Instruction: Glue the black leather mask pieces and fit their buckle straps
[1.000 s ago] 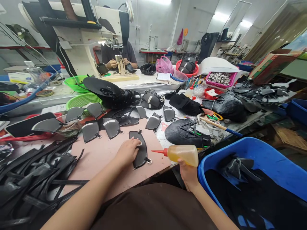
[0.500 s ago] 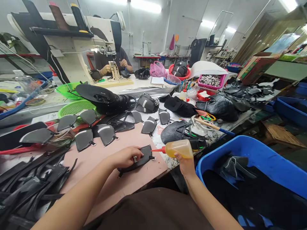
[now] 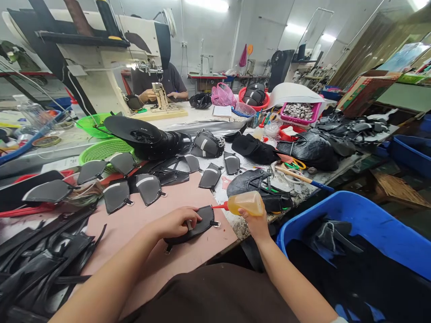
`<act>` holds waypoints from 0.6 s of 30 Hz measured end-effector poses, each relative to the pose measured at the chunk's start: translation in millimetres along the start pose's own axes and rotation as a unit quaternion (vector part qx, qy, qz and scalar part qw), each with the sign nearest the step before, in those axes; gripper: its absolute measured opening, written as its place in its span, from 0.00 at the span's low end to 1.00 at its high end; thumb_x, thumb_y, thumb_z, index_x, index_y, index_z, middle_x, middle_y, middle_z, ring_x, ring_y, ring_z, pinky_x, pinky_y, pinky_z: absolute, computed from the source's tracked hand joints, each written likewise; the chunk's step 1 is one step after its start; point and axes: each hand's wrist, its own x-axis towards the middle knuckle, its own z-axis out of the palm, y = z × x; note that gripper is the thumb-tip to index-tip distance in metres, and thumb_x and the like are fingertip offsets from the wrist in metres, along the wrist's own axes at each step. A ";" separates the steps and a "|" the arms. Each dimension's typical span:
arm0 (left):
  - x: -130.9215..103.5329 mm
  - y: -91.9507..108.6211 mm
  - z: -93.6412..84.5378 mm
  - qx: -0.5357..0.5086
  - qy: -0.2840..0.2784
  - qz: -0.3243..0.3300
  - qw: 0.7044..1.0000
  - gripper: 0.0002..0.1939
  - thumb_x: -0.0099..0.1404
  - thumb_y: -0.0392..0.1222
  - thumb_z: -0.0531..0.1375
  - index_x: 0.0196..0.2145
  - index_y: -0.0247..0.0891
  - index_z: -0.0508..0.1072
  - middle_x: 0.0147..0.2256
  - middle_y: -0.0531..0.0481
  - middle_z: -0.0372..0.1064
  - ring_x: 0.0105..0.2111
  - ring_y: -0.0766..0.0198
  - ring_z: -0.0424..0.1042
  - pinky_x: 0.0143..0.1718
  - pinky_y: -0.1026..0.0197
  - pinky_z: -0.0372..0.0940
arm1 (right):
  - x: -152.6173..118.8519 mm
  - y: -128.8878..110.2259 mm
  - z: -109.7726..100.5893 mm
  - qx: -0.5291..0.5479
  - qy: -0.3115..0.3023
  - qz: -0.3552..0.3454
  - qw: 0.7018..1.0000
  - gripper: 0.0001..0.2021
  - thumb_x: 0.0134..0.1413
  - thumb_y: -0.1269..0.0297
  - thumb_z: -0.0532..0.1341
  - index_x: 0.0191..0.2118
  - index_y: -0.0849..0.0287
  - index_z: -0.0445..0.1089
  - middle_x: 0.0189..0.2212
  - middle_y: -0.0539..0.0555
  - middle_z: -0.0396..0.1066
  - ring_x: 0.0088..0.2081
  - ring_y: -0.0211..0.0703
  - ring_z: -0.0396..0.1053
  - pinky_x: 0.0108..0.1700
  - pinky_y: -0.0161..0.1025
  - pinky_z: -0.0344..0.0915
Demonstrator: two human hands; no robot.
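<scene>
My right hand [image 3: 255, 223] is wrapped round a translucent squeeze bottle [image 3: 248, 203] of amber liquid, held nearly level. Its thin red nozzle [image 3: 221, 206] points left, the tip at the upper right corner of a curved dark grey leather piece [image 3: 204, 220]. That piece has black edging and a small metal ring on a tab at each visible lower corner. My left hand [image 3: 178, 222] lies over its left part, fingers curled and gripping it against the pinkish board [image 3: 215, 244]; some fingertips are hidden. Similar pieces with pale strips, such as one grey panel [image 3: 149, 189], lie beyond.
Black straps [image 3: 43, 260] are heaped at the left. A blue tub [image 3: 281, 233] with dark material stands off the table's right edge. Behind are a green basket [image 3: 107, 150], stacked black parts [image 3: 148, 139] and a sewing machine [image 3: 107, 67], where another person's hand [image 3: 148, 95] shows.
The bottle has shifted a little left and up, its nozzle tip moving up along the piece's right edge to the corner. My left hand stays on the piece. The view has tilted slightly.
</scene>
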 end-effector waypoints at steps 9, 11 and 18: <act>0.3 1.9 0.2 -0.016 0.002 -0.004 1.000 0.17 0.43 0.23 0.49 0.27 0.40 0.69 0.46 0.51 0.72 0.57 0.56 0.58 0.52 0.54 0.61 | -17.8 -0.3 -13.9 0.013 -0.029 0.010 0.999 0.21 0.34 0.55 0.70 0.37 0.59 0.70 0.32 0.55 0.76 0.35 0.49 0.73 0.40 0.47 0.71; 0.1 2.6 0.1 -0.018 0.004 -0.007 1.000 0.17 0.43 0.23 0.48 0.26 0.40 0.69 0.46 0.51 0.72 0.57 0.56 0.58 0.51 0.53 0.62 | -20.1 1.0 -15.0 0.016 -0.025 0.009 1.000 0.21 0.35 0.55 0.70 0.37 0.59 0.70 0.32 0.55 0.76 0.35 0.49 0.73 0.40 0.46 0.71; 0.1 1.0 1.5 -0.017 0.002 -0.006 1.000 0.18 0.43 0.22 0.49 0.27 0.39 0.69 0.46 0.50 0.71 0.57 0.55 0.58 0.51 0.54 0.62 | -31.3 -3.6 -11.9 0.016 -0.015 0.017 1.000 0.23 0.29 0.55 0.72 0.34 0.58 0.68 0.32 0.55 0.75 0.33 0.50 0.73 0.38 0.47 0.72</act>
